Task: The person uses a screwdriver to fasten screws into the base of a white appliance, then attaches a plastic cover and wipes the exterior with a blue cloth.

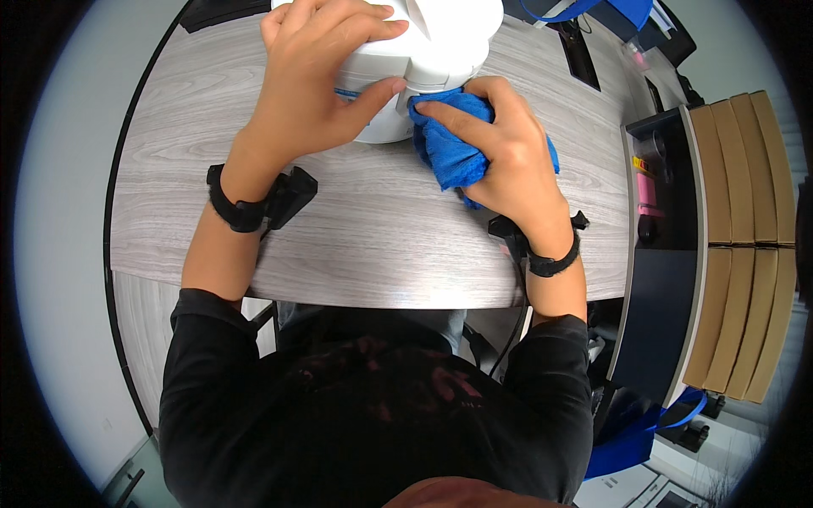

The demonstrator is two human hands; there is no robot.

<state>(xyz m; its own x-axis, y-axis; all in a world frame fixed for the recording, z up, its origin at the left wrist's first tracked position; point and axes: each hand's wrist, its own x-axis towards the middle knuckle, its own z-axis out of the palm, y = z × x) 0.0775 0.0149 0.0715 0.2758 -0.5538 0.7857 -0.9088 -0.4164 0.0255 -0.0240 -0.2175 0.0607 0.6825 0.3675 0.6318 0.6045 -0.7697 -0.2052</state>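
Observation:
A glossy white appliance (449,42) with a rounded, lobed shape stands at the far edge of the view, its top cut off. My left hand (313,89) grips its left side, fingers curled over the top and the thumb against the front edge. Bunched in my right hand (517,157) is a blue cloth (447,144), pressed against the appliance's lower front right. The cloth hides that part of the appliance. Both wrists wear black straps with small dark devices, the left device (292,195) and the right device (506,227).
The grey wood-grain desk (381,245) lies under the appliance, its front edge close to my body. To the right, a dark shelf unit (660,313) holds small items, with several brown cardboard boxes (745,169) beside it. A black cable (511,339) hangs near my right forearm.

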